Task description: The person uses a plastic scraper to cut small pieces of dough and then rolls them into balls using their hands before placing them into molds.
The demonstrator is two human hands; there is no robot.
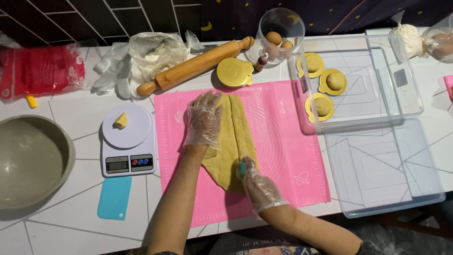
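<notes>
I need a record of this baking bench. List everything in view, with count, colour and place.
dough sheet: 1, yellow, on the mat
silicone mat: 1, pink, centre of counter
kitchen scale: 1, white, left of mat, small dough piece on it
scraper: 1, light blue, below the scale
bowl: 1, grey, far left
rolling pin: 1, wooden, behind the mat
gold discs: a stack, beside the pin
clear tray: 1, right, holding 3 dough balls on gold discs
clear lid: 1, in front of the tray
egg tub: 1, clear, at the back
left hand: gloved, flat on the dough
right hand: gloved, grip on a small teal cutter
</notes>
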